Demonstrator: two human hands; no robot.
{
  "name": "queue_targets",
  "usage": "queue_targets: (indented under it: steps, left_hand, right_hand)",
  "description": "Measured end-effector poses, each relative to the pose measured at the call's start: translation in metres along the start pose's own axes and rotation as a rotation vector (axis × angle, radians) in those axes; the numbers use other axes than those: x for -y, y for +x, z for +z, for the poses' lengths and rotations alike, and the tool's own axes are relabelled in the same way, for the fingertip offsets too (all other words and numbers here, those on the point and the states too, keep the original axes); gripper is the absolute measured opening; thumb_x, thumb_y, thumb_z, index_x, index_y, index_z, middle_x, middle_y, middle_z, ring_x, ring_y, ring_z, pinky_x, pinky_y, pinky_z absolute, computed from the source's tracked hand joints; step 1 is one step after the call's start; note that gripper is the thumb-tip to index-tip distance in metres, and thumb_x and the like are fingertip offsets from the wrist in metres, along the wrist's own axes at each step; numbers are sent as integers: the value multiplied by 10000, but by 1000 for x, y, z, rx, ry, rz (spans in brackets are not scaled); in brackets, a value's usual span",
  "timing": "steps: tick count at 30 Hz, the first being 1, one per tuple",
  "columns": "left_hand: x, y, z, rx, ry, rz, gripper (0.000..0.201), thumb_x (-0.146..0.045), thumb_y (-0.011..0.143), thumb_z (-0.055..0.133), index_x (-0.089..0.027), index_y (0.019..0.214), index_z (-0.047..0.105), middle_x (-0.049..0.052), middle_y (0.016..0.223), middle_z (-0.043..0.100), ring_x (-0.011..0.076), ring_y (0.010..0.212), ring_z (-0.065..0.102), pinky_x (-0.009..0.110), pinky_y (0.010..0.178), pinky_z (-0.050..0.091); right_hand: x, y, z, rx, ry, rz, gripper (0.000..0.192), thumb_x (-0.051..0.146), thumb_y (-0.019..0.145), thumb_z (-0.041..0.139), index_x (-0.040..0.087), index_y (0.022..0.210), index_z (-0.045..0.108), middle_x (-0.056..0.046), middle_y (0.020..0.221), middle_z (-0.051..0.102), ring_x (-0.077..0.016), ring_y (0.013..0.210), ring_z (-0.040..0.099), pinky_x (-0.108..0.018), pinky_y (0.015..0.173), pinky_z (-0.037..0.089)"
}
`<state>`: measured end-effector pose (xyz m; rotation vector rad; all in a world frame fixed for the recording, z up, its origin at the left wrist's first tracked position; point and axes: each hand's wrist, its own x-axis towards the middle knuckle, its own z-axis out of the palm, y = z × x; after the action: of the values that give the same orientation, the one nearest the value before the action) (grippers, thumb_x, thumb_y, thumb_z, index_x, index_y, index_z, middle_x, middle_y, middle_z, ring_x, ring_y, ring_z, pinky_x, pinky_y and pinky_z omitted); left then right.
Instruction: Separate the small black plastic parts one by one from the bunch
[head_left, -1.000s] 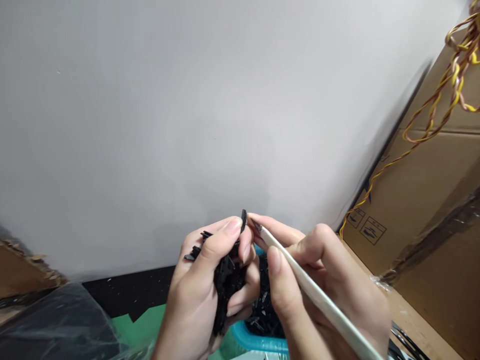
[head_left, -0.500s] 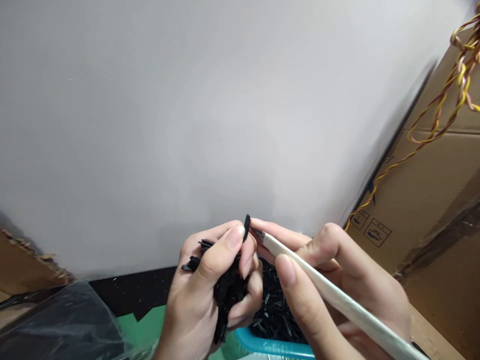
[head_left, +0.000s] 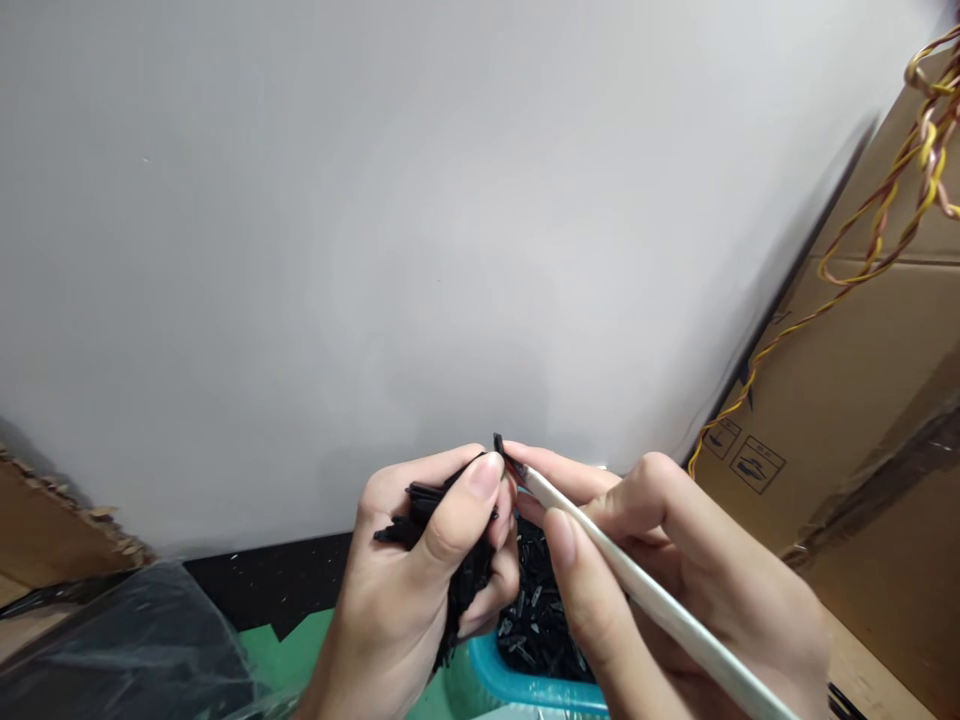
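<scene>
My left hand (head_left: 409,585) is closed on a bunch of small black plastic parts (head_left: 420,505), with one piece pinched up between thumb and forefinger. My right hand (head_left: 675,570) grips a thin white stick tool (head_left: 637,590) like a pen; its dark tip touches the raised black piece near my left thumb. Both hands hover over a blue tray (head_left: 525,688) heaped with more small black parts (head_left: 540,610).
A plain white wall fills most of the view. Cardboard boxes (head_left: 862,400) stand at the right, with twisted yellow and brown wires (head_left: 892,210) hanging over them. A dark plastic bag (head_left: 127,650) lies at the lower left, with torn cardboard beside it and a green mat (head_left: 300,650) underneath.
My left thumb has slid up over the raised black piece, and the tool tip has stayed against it. The view has shifted slightly.
</scene>
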<state>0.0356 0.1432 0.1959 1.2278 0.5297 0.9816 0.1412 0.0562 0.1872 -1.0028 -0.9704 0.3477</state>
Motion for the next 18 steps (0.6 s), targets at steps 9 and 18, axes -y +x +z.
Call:
queue_targets:
  steps: [9,18]
  left_hand:
    - [0,3,-7,91,111,50,398,-353,959,834,-191,667,617,-55,568,474,75,467,396,161,410,351]
    - [5,-1,2,160,-171,24,481,-451,1022,755,-189,666,563,-77,575,376,47,422,265,142,365,241]
  right_hand:
    - [-10,3,8,-17,-456,-511,249,-4,956,643,235,892,668,-46,1155,884,-161,838,873,-172,722,703]
    - [-28,0,16,-100,-458,-517,200,60,1051,604,216,945,671,-147,1326,848,-246,1076,887,-308,944,741]
